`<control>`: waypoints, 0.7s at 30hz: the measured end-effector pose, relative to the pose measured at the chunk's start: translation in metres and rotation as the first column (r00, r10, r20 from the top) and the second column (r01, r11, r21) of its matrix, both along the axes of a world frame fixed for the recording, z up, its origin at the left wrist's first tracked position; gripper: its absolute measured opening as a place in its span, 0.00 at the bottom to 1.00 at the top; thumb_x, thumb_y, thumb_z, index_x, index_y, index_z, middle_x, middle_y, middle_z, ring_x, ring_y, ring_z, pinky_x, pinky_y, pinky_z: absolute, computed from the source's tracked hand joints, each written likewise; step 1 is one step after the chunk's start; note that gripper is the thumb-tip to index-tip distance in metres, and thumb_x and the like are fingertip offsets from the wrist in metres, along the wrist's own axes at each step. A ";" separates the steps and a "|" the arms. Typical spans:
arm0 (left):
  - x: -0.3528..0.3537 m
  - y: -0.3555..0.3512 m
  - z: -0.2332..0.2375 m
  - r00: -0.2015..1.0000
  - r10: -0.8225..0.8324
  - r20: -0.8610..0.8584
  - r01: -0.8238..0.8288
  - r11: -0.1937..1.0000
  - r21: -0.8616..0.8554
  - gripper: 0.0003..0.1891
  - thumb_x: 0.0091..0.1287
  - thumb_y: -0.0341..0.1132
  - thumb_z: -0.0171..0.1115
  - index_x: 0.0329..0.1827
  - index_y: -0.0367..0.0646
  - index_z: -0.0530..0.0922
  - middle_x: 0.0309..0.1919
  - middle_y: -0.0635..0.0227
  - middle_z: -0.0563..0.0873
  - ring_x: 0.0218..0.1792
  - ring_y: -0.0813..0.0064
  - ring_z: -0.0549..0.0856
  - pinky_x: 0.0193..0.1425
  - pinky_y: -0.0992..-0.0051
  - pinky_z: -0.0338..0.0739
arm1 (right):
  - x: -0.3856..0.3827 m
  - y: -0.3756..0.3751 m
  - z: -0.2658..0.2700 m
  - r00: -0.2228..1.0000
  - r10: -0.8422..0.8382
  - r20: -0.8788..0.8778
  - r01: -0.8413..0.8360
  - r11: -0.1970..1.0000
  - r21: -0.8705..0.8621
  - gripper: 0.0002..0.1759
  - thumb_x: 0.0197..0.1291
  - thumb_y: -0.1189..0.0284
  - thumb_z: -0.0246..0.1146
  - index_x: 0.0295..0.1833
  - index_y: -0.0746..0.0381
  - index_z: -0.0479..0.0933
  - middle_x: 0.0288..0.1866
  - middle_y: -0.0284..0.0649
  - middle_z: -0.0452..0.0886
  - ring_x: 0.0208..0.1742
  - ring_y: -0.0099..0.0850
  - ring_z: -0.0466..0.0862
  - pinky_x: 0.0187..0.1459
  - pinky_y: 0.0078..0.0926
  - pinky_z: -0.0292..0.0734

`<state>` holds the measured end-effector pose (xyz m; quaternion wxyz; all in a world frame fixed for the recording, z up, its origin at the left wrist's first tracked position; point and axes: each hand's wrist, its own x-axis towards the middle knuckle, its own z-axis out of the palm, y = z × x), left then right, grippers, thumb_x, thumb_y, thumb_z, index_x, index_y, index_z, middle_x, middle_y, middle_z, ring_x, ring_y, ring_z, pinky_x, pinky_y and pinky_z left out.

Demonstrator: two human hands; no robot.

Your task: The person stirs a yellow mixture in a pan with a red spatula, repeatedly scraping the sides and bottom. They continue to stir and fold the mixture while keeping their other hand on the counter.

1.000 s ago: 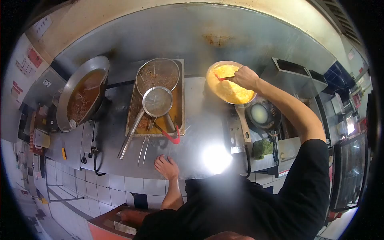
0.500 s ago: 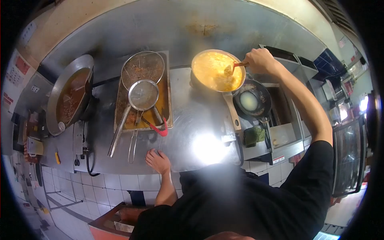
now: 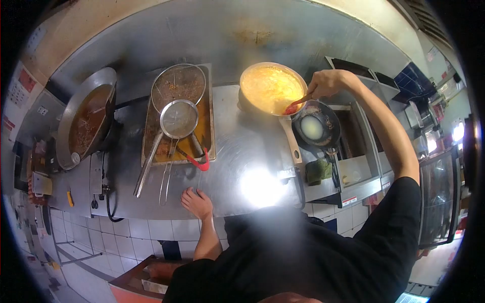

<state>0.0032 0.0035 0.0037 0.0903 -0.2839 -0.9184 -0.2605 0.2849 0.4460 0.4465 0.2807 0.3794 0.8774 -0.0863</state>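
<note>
My right hand (image 3: 328,83) is closed around the handle of a red spatula (image 3: 292,108). The spatula's head rests at the lower right inside rim of a pan (image 3: 243,99) with a long pale handle, full of yellow, lumpy food (image 3: 273,87). On the front edge of the steel counter (image 3: 227,151) lies my left hand (image 3: 198,203), palm down with fingers stretched out, holding nothing. Beyond it a small strainer (image 3: 179,119) and a pair of red-ended tongs (image 3: 199,160) lie across an oily metal tray (image 3: 210,126).
A larger round strainer (image 3: 179,86) sits at the tray's back. To the left stands a big wok (image 3: 96,81) of brown liquid. Right of the pan are a small black frying pan (image 3: 331,123) holding pale liquid and a green sponge (image 3: 319,171).
My right hand has drawn the spatula from within the yellow food toward the pan's near right rim, so its red head now shows. My left hand stays on the counter.
</note>
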 end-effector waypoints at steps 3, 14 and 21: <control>-0.002 -0.002 0.005 1.000 0.005 -0.016 -0.005 1.000 -0.002 0.17 0.75 0.37 0.65 0.62 0.41 0.77 0.63 0.53 0.81 0.71 0.49 0.76 0.82 0.47 0.64 | 0.008 0.019 -0.030 0.987 -0.046 -0.152 0.011 0.974 -0.225 0.23 0.71 0.61 0.71 0.67 0.56 0.90 0.41 0.44 0.94 0.40 0.32 0.89 0.46 0.40 0.83; -0.001 0.000 0.007 1.000 -0.008 -0.027 0.008 1.000 -0.015 0.17 0.75 0.37 0.65 0.62 0.41 0.76 0.64 0.54 0.80 0.71 0.49 0.75 0.82 0.47 0.63 | -0.043 -0.008 -0.107 0.760 -0.483 -0.436 0.258 0.839 -0.480 0.33 0.83 0.48 0.59 0.74 0.64 0.82 0.33 0.40 0.83 0.26 0.24 0.78 0.25 0.28 0.74; -0.001 0.000 0.005 0.999 -0.016 -0.038 0.016 1.000 0.004 0.17 0.75 0.37 0.65 0.62 0.41 0.77 0.63 0.54 0.80 0.71 0.49 0.75 0.82 0.47 0.63 | -0.102 -0.012 -0.136 0.498 -0.713 -0.493 0.399 0.694 -0.600 0.33 0.87 0.51 0.55 0.78 0.68 0.74 0.31 0.37 0.77 0.22 0.21 0.69 0.21 0.25 0.63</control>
